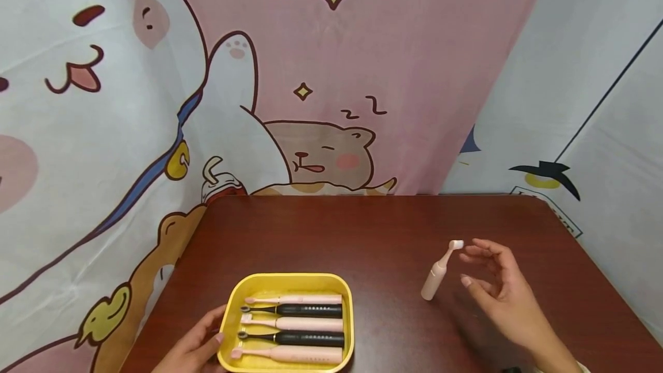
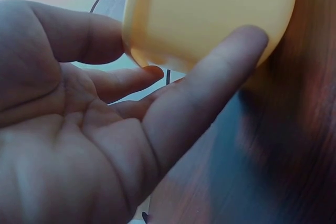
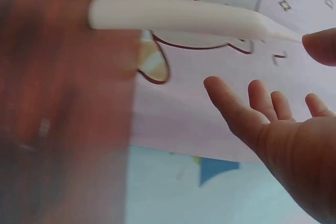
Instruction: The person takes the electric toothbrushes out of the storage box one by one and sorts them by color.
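Note:
My left hand (image 1: pixel 195 345) holds the left end of a yellow tray (image 1: pixel 349 304), with thumb and fingers against its outer wall. Inside the tray lie several electric toothbrushes in a row, pink ones (image 1: pixel 311 324) alternating with black ones (image 1: pixel 313 338). To the right, a pale pink electric toothbrush (image 1: pixel 434 281) stands upright on its base, brush head up. My right hand (image 1: pixel 505 295) is just right of it, fingers spread and loosely bent, holding nothing. In the right wrist view a fingertip overlaps the neck of the toothbrush (image 3: pixel 178 15); whether they touch is unclear.
The dark reddish-brown table (image 1: pixel 321 235) carries the tray and the standing toothbrush. Behind it and along its sides hangs a cloth (image 1: pixel 425 73) printed with cartoon animals. A small black object (image 1: pixel 511 370) shows at the bottom edge near my right wrist.

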Available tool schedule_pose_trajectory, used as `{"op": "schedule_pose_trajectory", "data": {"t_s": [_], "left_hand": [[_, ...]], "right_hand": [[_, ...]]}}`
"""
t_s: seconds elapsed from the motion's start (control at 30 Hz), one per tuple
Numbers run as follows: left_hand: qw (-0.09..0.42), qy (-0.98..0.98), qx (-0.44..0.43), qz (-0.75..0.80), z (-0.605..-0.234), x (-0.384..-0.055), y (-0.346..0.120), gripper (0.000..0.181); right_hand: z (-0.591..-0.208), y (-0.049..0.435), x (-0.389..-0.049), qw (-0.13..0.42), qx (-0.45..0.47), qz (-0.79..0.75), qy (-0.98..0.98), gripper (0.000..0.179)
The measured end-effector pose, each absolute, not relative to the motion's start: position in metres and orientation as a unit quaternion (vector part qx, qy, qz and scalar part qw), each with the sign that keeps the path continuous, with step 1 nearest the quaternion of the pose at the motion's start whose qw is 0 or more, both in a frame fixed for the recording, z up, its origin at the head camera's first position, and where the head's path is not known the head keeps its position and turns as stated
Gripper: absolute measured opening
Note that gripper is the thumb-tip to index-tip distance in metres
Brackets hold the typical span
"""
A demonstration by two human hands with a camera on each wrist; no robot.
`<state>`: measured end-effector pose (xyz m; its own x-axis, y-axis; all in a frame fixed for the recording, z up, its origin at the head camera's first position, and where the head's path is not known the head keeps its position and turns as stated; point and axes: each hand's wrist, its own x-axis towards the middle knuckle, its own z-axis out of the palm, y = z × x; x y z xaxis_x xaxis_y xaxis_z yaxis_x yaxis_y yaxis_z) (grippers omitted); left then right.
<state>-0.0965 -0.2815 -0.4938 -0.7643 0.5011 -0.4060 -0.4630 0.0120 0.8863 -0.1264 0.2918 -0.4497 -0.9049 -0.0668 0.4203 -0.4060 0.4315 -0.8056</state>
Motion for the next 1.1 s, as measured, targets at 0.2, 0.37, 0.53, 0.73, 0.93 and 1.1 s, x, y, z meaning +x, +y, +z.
{"op": "schedule_pose_trajectory", "data": {"t_s": [0.2,0.37,0.53,0.73,0.93,1.1], "left_hand": [[0.342,0.629,0.009,0.698,-0.496,-0.096,-0.281,0.075],[0.343,0.623,0.008,0.703,-0.497,-0.095,-0.280,0.075],[0.343,0.609,0.009,0.715,-0.497,-0.094,-0.278,0.075],[0.345,0.599,0.015,0.723,-0.498,-0.096,-0.281,0.076],[0.351,0.587,0.024,0.729,-0.501,-0.096,-0.283,0.075],[0.351,0.593,0.029,0.724,-0.502,-0.096,-0.281,0.072]], "right_hand": [[-0.418,0.288,-0.113,0.209,0.115,0.478,-0.845,0.080],[-0.393,0.278,-0.102,0.259,0.123,0.454,-0.843,0.085],[-0.377,0.257,-0.098,0.293,0.226,0.512,-0.775,0.074],[-0.365,0.214,-0.105,0.251,0.329,0.565,-0.714,0.061],[-0.380,0.172,-0.128,0.177,0.350,0.542,-0.743,0.054],[-0.409,0.142,-0.143,0.072,0.373,0.523,-0.763,0.050]]}}
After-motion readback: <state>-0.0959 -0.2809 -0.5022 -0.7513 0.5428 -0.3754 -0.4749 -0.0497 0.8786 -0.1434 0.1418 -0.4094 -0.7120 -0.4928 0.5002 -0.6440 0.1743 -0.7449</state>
